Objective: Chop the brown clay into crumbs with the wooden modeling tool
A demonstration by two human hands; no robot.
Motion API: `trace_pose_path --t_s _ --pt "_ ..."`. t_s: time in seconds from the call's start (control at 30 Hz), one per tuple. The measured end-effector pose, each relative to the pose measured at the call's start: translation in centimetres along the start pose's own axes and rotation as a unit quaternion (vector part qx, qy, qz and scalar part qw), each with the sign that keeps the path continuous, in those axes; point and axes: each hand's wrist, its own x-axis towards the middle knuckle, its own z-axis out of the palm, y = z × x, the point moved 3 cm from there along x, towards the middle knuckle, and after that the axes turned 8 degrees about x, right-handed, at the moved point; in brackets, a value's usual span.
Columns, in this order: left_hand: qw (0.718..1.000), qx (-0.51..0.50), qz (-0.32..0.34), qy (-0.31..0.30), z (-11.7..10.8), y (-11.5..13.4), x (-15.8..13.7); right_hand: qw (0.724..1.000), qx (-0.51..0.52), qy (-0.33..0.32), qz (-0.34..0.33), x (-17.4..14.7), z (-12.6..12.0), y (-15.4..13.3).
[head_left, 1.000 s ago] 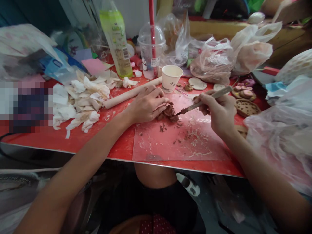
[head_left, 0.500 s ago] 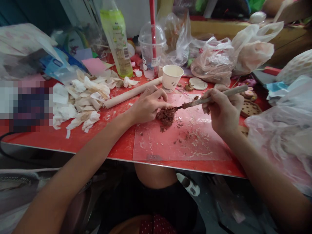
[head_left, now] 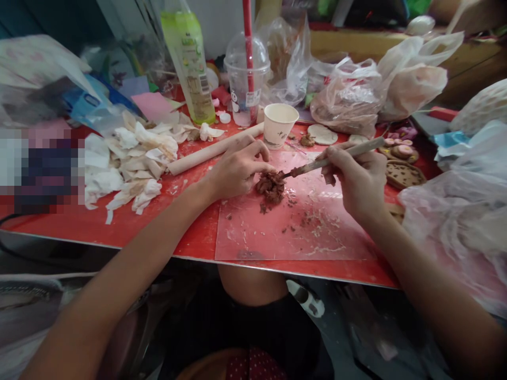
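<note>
A rough lump of brown clay [head_left: 271, 188] lies on a clear plastic sheet [head_left: 257, 240]. My left hand [head_left: 241, 166] is at the lump's left side, its fingers bent and the fingertips gripping the upper edge. In my right hand [head_left: 356, 177] is a clay modelling tool [head_left: 336, 161], held like a pen with a pale, clay-smeared handle. Its thin dark tip points left and meets the lump's right side. Clay crumbs and pale shavings are scattered over the sheet. Some of my left fingers are hidden behind the hand.
Behind my hands stand a paper cup [head_left: 280, 125], a plastic cup with red straw [head_left: 246, 79] and a green bottle [head_left: 190, 68]. A pale rolling pin [head_left: 214, 149] lies beside crumpled tissues [head_left: 130, 158]. Plastic bags [head_left: 463, 211] crowd the right, near a brown spotted disc [head_left: 404, 174].
My right hand and the tool have shifted slightly left and down. The clay under the tip looks more bunched up. My left hand stays at the lump.
</note>
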Motion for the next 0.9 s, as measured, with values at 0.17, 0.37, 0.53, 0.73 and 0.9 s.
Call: trace_pose_path --t_s 0.17,0.37,0.53,0.73,0.9 --pt "0.999 -0.029 0.031 0.008 0.0 0.3 0.0 0.999 -0.031 0.001 -0.015 -0.4 0.3 -0.3" --pt "0.999 -0.027 0.029 0.002 0.6 0.2 0.1 0.999 -0.045 -0.024 -0.004 -0.4 0.4 0.1" --pt "1.0 -0.014 0.009 0.002 0.8 0.3 0.2 0.998 0.022 -0.017 0.061 0.1 0.3 0.7" --pt "0.999 -0.014 0.03 -0.008 0.8 0.1 -0.1 0.993 0.086 0.082 -0.012 0.6 -0.7 0.3" --pt "0.996 -0.042 -0.056 0.057 0.4 -0.6 0.1 1.0 0.009 -0.003 -0.021 -0.1 0.1 0.4"
